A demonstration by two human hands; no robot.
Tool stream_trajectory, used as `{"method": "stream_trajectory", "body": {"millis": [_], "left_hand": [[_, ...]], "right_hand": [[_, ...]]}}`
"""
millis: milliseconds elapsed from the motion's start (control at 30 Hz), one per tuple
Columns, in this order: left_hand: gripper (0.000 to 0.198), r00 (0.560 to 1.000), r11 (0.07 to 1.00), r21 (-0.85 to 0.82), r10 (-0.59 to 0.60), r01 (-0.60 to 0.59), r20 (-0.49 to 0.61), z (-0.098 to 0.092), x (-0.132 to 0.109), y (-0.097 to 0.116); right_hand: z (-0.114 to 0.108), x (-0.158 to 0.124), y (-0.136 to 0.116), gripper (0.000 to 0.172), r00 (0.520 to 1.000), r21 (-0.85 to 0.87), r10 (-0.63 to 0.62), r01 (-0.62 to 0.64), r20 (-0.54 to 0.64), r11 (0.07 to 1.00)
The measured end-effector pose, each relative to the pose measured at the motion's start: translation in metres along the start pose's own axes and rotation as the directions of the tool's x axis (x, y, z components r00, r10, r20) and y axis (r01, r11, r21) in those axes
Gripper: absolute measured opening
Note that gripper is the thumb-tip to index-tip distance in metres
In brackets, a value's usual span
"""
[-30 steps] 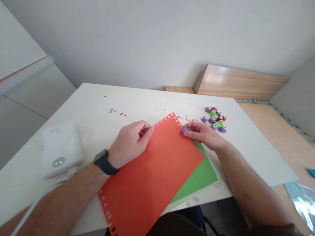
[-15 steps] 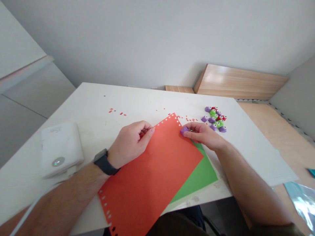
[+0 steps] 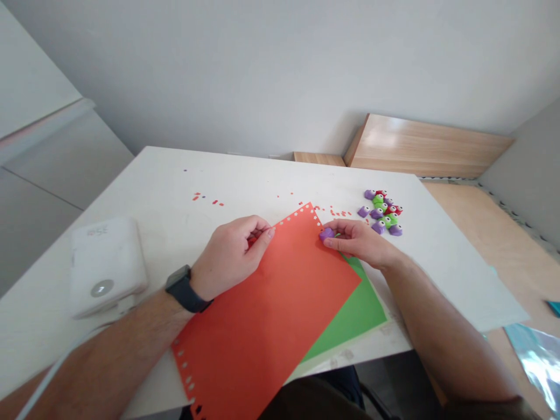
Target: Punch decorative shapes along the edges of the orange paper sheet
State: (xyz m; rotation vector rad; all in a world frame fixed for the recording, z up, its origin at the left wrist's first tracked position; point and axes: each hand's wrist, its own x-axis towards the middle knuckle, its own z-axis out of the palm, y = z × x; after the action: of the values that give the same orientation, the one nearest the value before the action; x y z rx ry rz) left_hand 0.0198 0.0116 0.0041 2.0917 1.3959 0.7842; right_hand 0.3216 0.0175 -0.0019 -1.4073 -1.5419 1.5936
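Note:
A sheet of red paper (image 3: pixel 280 291) lies at an angle in front of me, with small star-shaped holes along its far edges and a row of holes on its near left edge. My left hand (image 3: pixel 240 248) pinches the paper's far left edge between thumb and fingers. At the far right edge, my right hand (image 3: pixel 356 240) is closed on a small purple craft punch (image 3: pixel 326 234), which sits over the paper's border beside the holes. Green paper (image 3: pixel 356 318) shows from underneath on the right.
Several purple, green and red craft punches (image 3: pixel 384 211) cluster at the back right. Red paper scraps (image 3: pixel 340 213) are scattered across the white table (image 3: pixel 245 175). A white device (image 3: pixel 109 262) with a cable stands at left. Beyond the table's right edge is a wooden surface (image 3: pixel 464 216).
The purple punch and my right hand have shifted very slightly left and down along the paper's edge. My left hand stays in place, and the device's display looks different.

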Motion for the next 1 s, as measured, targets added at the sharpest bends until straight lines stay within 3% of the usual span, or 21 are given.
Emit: {"method": "stream_trajectory", "body": {"millis": [1000], "left_hand": [[0.024, 1.0, 1.0, -0.001, 0.019, -0.019, 0.002, 0.0004, -0.0007, 0.0017]], "right_hand": [[0.0043, 0.001, 0.0014, 0.041, 0.999, -0.019, -0.029, 0.029, -0.028, 0.999]]}}
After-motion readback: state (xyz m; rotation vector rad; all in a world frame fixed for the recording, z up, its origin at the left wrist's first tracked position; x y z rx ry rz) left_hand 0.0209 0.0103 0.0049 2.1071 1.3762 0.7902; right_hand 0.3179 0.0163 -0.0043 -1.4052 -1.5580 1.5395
